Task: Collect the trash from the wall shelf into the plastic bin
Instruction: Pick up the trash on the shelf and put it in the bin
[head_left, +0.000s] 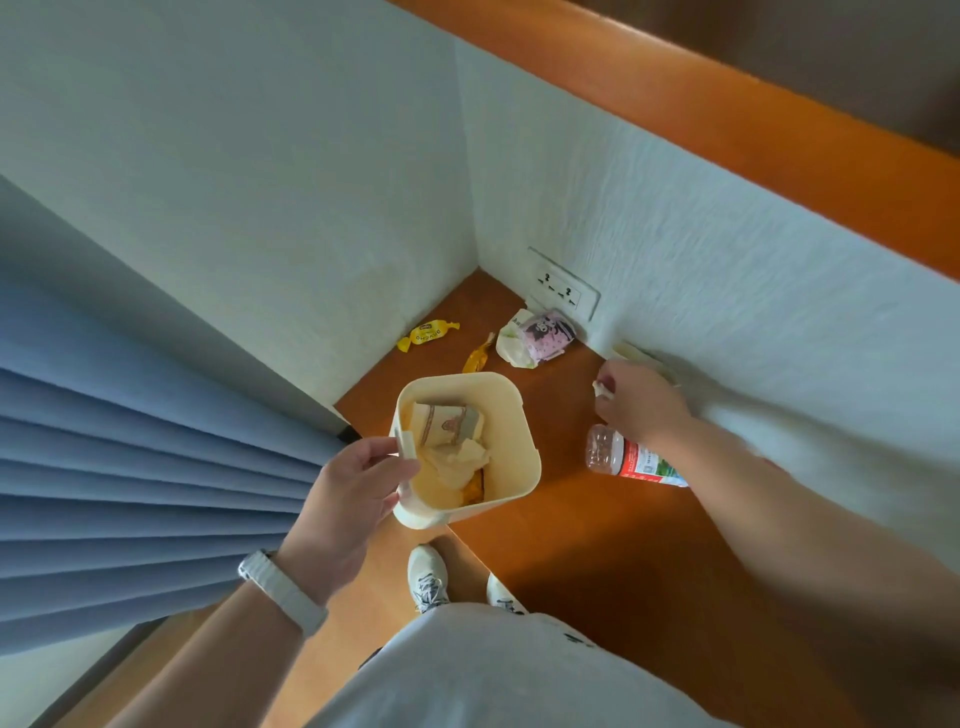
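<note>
My left hand (349, 491) grips the rim of a cream plastic bin (511, 415), held at the front edge of the wooden wall shelf (571, 509). Crumpled paper and wrappers lie inside the bin. My right hand (641, 400) is closed on a small white scrap of paper (601, 388) near the wall, above an empty clear bottle with a red and green label (631, 460) lying on its side. Further back on the shelf lie a yellow candy wrapper (428, 333), an orange wrapper (478, 356) and a crumpled white and pink wrapper (537, 338).
White walls meet in a corner behind the shelf, with a double socket (563, 288) low on the right wall. A blue curtain (130, 467) hangs at the left. A wooden ledge (727, 109) runs above. My shoes (428, 577) stand on the floor below.
</note>
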